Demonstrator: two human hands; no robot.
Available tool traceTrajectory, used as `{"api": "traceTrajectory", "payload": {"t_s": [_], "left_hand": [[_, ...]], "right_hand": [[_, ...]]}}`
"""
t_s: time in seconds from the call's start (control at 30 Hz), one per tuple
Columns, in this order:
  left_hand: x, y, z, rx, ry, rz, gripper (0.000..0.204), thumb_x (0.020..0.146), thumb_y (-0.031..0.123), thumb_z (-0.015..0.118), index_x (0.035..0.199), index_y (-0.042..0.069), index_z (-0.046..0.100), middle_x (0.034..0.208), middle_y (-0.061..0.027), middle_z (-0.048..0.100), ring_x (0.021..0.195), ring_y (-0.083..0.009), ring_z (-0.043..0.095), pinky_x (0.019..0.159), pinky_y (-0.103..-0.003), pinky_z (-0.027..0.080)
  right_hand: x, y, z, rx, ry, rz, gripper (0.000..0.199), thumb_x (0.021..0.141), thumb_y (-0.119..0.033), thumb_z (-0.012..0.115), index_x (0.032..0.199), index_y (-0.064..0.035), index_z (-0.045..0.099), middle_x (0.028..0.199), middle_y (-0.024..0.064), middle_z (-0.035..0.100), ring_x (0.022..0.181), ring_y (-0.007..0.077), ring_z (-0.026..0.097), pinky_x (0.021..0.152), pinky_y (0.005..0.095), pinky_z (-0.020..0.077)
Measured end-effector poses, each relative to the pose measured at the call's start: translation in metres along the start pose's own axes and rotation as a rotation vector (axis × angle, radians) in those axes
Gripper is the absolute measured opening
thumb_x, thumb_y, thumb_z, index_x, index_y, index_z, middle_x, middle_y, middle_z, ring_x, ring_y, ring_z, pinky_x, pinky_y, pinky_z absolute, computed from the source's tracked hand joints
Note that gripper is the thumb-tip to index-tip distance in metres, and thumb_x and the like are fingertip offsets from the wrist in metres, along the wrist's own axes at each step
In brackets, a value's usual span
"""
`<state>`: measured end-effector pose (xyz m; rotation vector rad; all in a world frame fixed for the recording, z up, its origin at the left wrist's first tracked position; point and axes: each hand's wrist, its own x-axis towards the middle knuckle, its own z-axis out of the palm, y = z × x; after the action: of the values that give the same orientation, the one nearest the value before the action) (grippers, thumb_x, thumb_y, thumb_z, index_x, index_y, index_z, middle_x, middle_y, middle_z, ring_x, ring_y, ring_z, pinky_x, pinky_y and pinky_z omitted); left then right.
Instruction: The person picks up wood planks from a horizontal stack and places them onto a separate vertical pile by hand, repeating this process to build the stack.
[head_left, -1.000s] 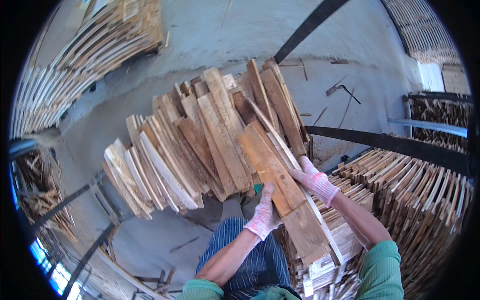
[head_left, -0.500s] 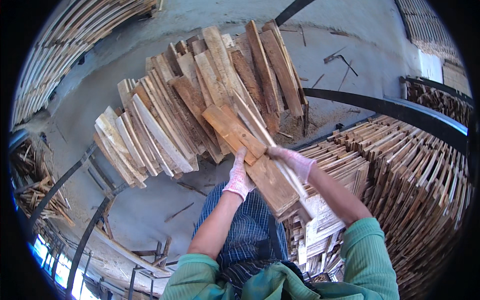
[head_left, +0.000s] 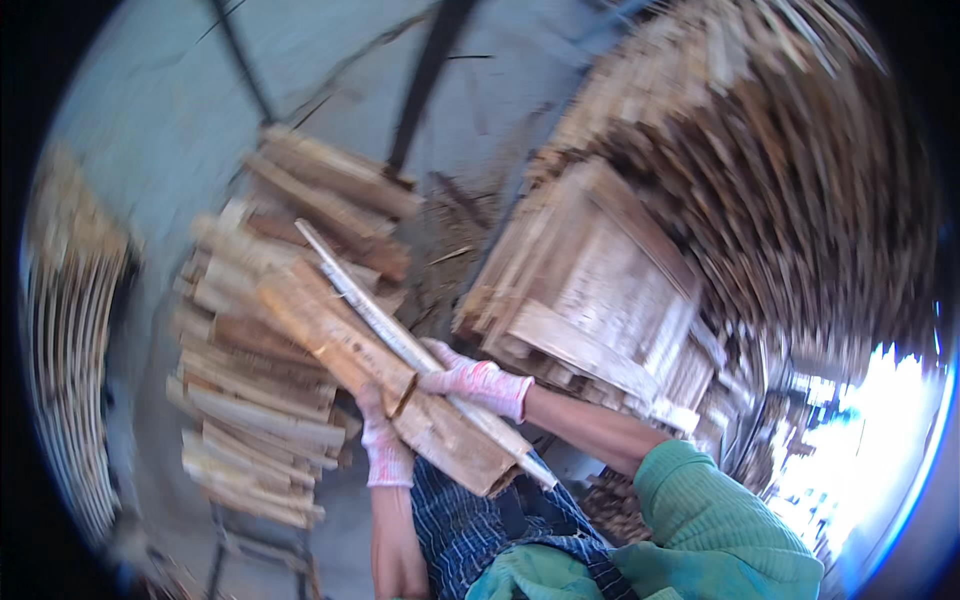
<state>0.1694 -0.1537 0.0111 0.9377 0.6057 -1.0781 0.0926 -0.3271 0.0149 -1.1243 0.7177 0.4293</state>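
In a pinkish-white knit glove, my left hand (head_left: 385,445) grips the near side of a small bundle of wooden boards. My right hand (head_left: 480,386), gloved the same way, is closed around the bundle's other side. An orange-brown board (head_left: 340,335) lies on top, overlapping a wider brown board (head_left: 455,440) that slants toward my apron. Along the right side runs a narrow pale strip (head_left: 370,305), passing under my right hand. The bundle is held off the left-hand pile, in front of my body. Motion blur softens the boards' edges, and my fingertips are partly hidden.
A spread row of loose boards (head_left: 265,405) rests on a dark metal frame (head_left: 260,548) to my left. On the right stands a neat board stack (head_left: 600,290), with a tall curved stack (head_left: 790,190) behind. Another stack (head_left: 70,350) lies far left. A dark metal bar (head_left: 430,90) crosses beyond.
My view has swung to the right, so the loose row now sits left and the stacks fill the right. Both hands have carried the bundle along, still gripping it.
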Motion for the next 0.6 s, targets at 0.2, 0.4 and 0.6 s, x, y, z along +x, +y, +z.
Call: {"api": "traceTrajectory", "payload": {"t_s": [0.2,0.4,0.6], "left_hand": [[-0.009,-0.079,0.061,0.478,-0.288,0.204,0.088,0.09,0.051,0.07,0.156,0.011,0.027,0.146,-0.0101,0.046,0.133,-0.024,0.047,0.109,-0.039,0.043],[-0.038,-0.197,0.234,0.84,-0.502,0.068,0.08,0.089,0.038,0.074,0.151,0.004,0.035,0.139,-0.0111,0.052,0.122,-0.0226,0.054,0.104,-0.035,0.046],[-0.026,-0.35,0.3,2.269,0.002,0.675,0.117,0.076,0.065,0.075,0.161,0.012,0.016,0.141,-0.0335,0.045,0.125,-0.0427,0.054,0.107,-0.048,0.043]], "right_hand": [[-0.144,0.053,-0.039,0.486,0.377,-0.415,0.112,0.079,-0.035,0.085,0.16,-0.0025,0.015,0.157,0.0174,0.035,0.146,0.0262,0.031,0.119,0.0363,0.0277],[-0.334,0.085,-0.123,0.526,0.905,-0.386,0.097,0.084,-0.022,0.081,0.159,-0.0071,0.021,0.125,0.0146,0.062,0.11,0.0214,0.061,0.094,0.0335,0.0515],[-0.479,0.236,-0.19,0.526,1.219,-0.348,0.097,0.084,-0.021,0.08,0.16,-0.0129,0.021,0.117,0.0132,0.064,0.1,0.0205,0.062,0.089,0.0343,0.0526]]}}
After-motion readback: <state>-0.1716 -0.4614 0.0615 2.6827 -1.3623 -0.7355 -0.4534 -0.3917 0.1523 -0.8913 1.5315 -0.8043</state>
